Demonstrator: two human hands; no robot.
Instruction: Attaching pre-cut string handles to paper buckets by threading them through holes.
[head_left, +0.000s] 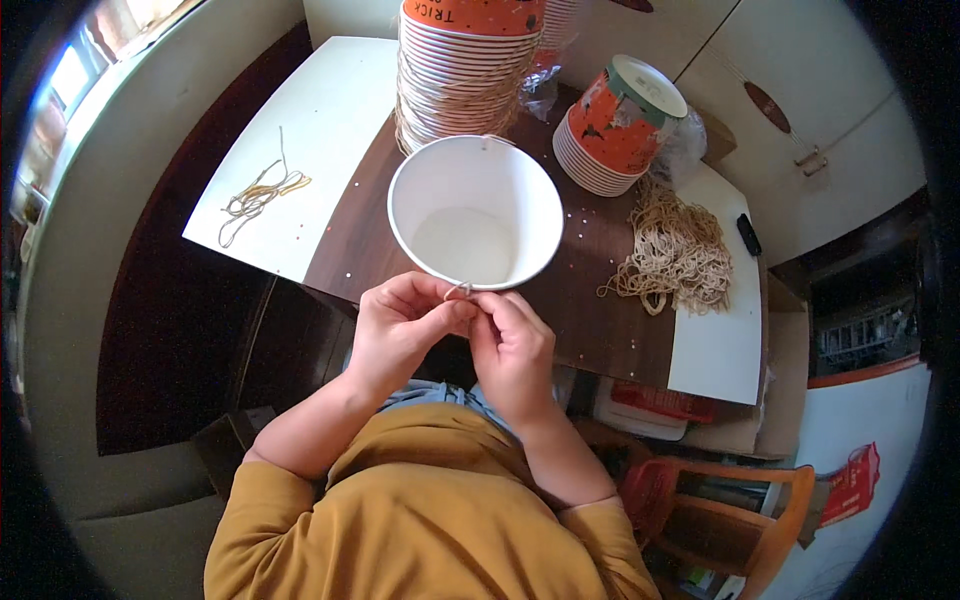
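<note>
A white paper bucket (525, 190) stands at the table's near edge, its mouth tilted toward me. A short loop of beige cord (458, 290) sits at the near rim. My left hand (405, 318) pinches the cord between thumb and forefinger. From the other side, my right hand (514, 345) pinches at the same spot, its fingertips against the bucket's rim. The two thumbs nearly meet. Another bit of cord (488, 139) shows at the far rim. The fingers hide most of the cord and how it is fastened.
A tall stack of nested buckets (462, 85) with cord handles stands behind. An upside-down orange stack (612, 130) is at the back right. A heap of beige cords (672, 250) lies right, near a black object (748, 235); several loose cords (262, 197) lie left. A wooden chair (790, 520) stands lower right.
</note>
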